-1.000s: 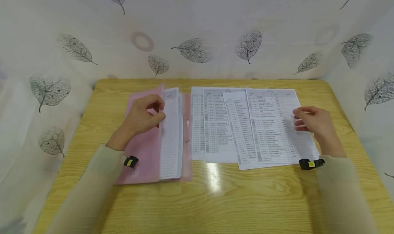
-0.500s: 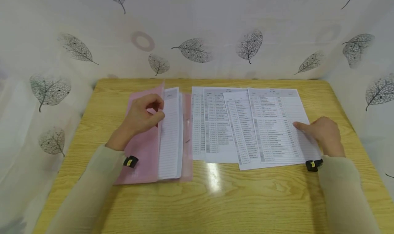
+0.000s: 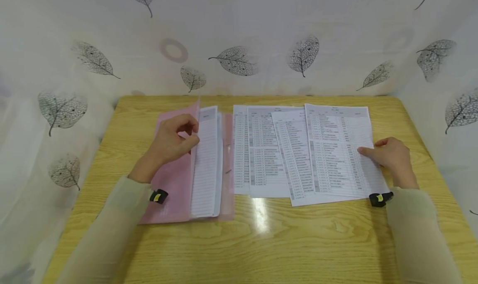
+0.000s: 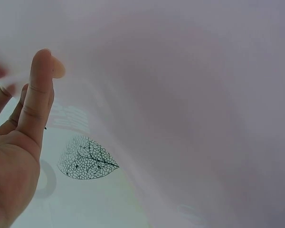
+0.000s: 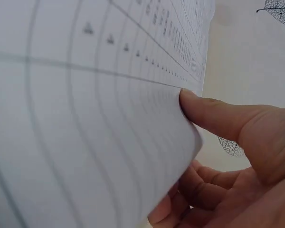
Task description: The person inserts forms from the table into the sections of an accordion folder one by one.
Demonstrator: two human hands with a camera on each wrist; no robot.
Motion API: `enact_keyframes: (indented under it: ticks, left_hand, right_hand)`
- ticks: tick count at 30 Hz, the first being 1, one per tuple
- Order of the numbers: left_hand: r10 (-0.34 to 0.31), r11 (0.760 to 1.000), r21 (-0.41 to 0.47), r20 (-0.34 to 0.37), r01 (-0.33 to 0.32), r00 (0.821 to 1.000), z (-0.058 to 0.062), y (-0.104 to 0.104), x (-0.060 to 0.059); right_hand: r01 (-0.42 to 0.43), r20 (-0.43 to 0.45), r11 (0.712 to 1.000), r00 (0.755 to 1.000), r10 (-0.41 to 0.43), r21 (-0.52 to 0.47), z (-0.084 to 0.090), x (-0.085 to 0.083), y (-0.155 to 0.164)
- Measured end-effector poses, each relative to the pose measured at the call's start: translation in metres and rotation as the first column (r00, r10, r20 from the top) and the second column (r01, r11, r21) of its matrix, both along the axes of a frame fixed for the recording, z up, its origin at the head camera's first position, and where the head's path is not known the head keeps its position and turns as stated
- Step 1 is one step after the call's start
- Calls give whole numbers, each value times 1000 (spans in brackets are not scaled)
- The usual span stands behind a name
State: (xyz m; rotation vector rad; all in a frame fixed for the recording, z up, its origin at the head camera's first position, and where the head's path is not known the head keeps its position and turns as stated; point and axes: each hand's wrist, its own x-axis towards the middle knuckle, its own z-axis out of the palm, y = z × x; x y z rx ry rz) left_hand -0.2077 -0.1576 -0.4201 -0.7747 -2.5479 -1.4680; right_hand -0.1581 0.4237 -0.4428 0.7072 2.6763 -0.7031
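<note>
Pinched at its edge by my left hand (image 3: 173, 138), the pink translucent cover of a folder (image 3: 169, 192) stands partly raised. Under the cover lie white lined pages (image 3: 204, 167). The left wrist view is mostly filled by the hazy pink cover (image 4: 180, 95), with my fingers at its edge. At the right, my right hand (image 3: 393, 157) holds a printed sheet (image 3: 336, 151) by its right edge. In the right wrist view the thumb (image 5: 218, 114) presses on top and the fingers curl beneath, so the sheet (image 5: 85, 123) bows.
Between folder and held sheet, several printed table sheets overlap: a narrow slanted one (image 3: 293, 159), a wider one (image 3: 267, 167) and one partly hidden (image 3: 240, 151). All rest on a wood-grain table (image 3: 298, 242), with a leaf-patterned white cloth (image 3: 261, 35) around its back and sides.
My right hand has come onto the rightmost sheet, taken its right edge, and shifted it slightly right and up. The left hand keeps its hold on the folder cover.
</note>
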Motion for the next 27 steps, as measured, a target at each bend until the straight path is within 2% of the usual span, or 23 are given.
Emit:
enact_keyframes:
  ticks: [4, 7, 13, 18, 20, 22, 24, 27]
  left_hand:
    - [2, 1000, 0, 11, -2, 1000, 1, 0, 0]
    - [5, 1000, -1, 7, -5, 1000, 1, 1, 0]
    - [10, 1000, 10, 4, -10, 1000, 3, 0, 0]
    - [5, 999, 41, 17, -6, 1000, 5, -1, 0]
    - [7, 999, 48, 24, -8, 1000, 5, -1, 0]
    - [10, 999, 53, 23, -11, 1000, 5, -1, -1]
    - [13, 998, 54, 18, -14, 1000, 5, -1, -1]
    - [18, 998, 58, 9, -19, 1000, 5, -1, -1]
  right_hand:
    - [12, -6, 1000, 1000, -12, -29, -1, -1, 5]
    - [41, -16, 994, 999, -43, -100, -1, -1, 7]
    - [107, 3, 961, 994, -109, -257, 4, 0, 6]
    - [118, 8, 941, 992, -122, -318, 5, -3, 2]
    - [106, 6, 921, 994, -112, -374, 5, -4, 0]
    - [81, 5, 885, 996, -88, -458, 5, -5, -2]
    - [51, 7, 832, 998, -56, -553, 5, -6, -5]
    - [50, 22, 701, 999, -48, -711, 6, -8, -11]
